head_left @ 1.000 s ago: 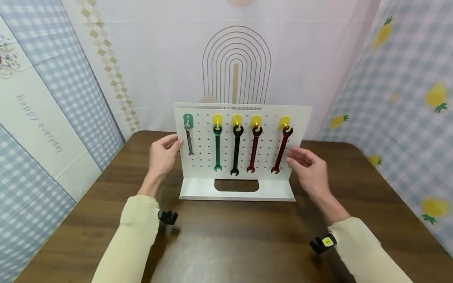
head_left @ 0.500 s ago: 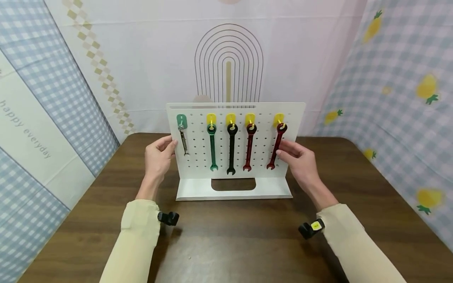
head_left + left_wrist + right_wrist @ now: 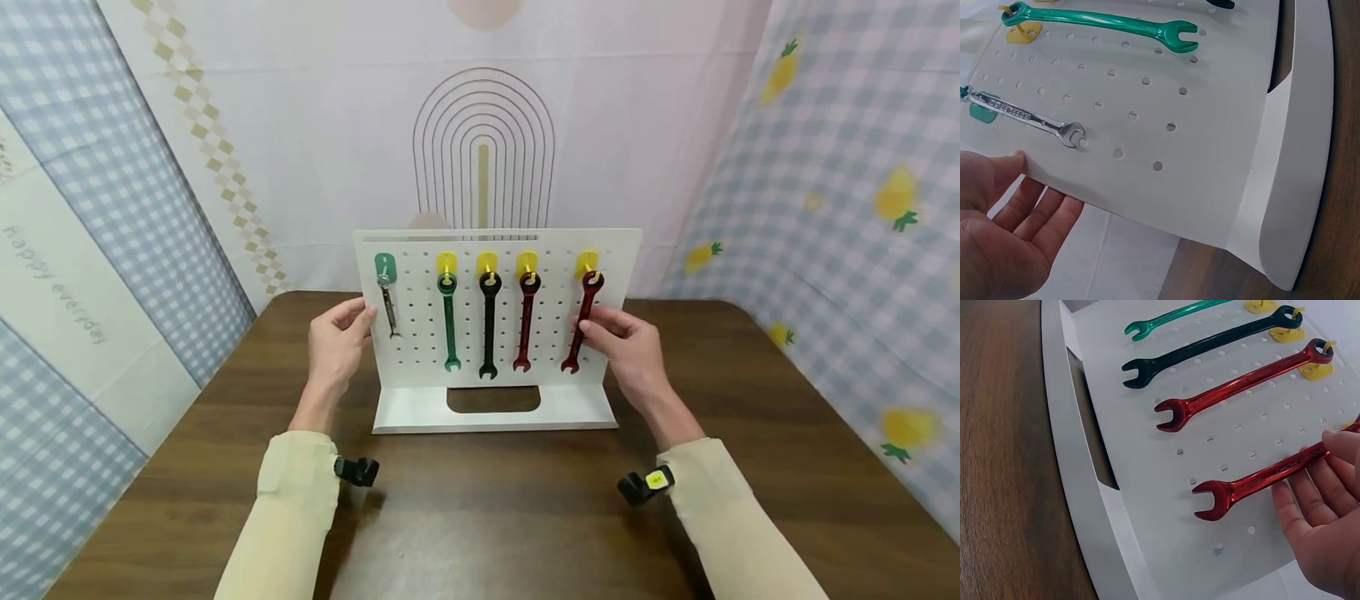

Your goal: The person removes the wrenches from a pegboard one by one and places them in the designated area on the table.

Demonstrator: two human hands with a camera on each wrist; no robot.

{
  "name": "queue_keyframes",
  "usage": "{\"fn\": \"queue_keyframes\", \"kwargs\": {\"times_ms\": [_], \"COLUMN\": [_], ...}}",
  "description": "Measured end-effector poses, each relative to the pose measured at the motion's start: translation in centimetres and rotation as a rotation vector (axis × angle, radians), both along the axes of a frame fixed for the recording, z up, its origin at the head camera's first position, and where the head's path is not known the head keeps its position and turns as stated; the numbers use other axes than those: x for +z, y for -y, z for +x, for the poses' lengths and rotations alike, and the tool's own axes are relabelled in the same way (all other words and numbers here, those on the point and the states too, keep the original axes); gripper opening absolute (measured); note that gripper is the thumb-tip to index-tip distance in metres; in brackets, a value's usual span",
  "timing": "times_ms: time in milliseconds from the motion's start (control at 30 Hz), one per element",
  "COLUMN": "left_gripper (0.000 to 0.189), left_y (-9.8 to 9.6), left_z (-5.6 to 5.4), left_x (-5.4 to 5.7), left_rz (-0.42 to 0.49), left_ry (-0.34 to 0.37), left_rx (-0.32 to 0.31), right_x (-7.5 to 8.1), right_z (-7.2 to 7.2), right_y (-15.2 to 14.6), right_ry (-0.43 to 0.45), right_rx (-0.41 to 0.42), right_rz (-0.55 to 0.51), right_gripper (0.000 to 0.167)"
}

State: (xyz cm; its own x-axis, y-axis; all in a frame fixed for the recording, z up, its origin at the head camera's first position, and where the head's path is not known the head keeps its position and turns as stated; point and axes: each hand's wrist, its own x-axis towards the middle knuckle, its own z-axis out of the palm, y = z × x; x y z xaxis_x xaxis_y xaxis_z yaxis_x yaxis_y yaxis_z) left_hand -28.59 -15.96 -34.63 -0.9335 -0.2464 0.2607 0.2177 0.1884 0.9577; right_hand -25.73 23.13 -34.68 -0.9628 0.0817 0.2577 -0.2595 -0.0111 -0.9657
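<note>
A white pegboard stand stands upright with several wrenches hanging from its hooks. My right hand pinches the shaft of the rightmost red wrench, whose ring end still hangs on a yellow hook. On the other side, my left hand grips the board's left edge between thumb and fingers, beside a small silver wrench on a green hook. Between the hands hang a green wrench, a black wrench and another red wrench.
The stand sits on a brown wooden table. Behind it hangs a white cloth with an arch print. Blue checked cloth lines the right side, and more of it the left. A small black camera is worn on each wrist.
My right hand has moved left from beside the board's right edge to the rightmost red wrench and taken hold of it. My left hand stays at the left edge. The head view has shifted slightly.
</note>
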Motion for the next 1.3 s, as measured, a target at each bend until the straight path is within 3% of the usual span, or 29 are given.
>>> {"fn": "queue_keyframes", "kwargs": {"times_ms": [400, 833, 1300], "left_gripper": [0.035, 0.037, 0.038], "left_y": [1.1, 0.7, 0.0], "left_z": [0.1, 0.1, 0.0], "left_x": [1.2, 0.2, 0.0], "left_rz": [-0.039, -0.039, -0.042], "left_ry": [-0.008, 0.036, 0.049], "left_rx": [0.031, 0.028, 0.013], "right_x": [0.9, 0.8, 1.0], "right_z": [-0.6, 0.2, 0.6], "right_y": [0.9, 0.3, -0.6], "right_ry": [0.014, 0.059, 0.065], "right_rx": [-0.012, -0.021, -0.039], "right_rz": [0.036, 0.092, 0.111], "right_gripper": [0.037, 0.038, 0.038]}}
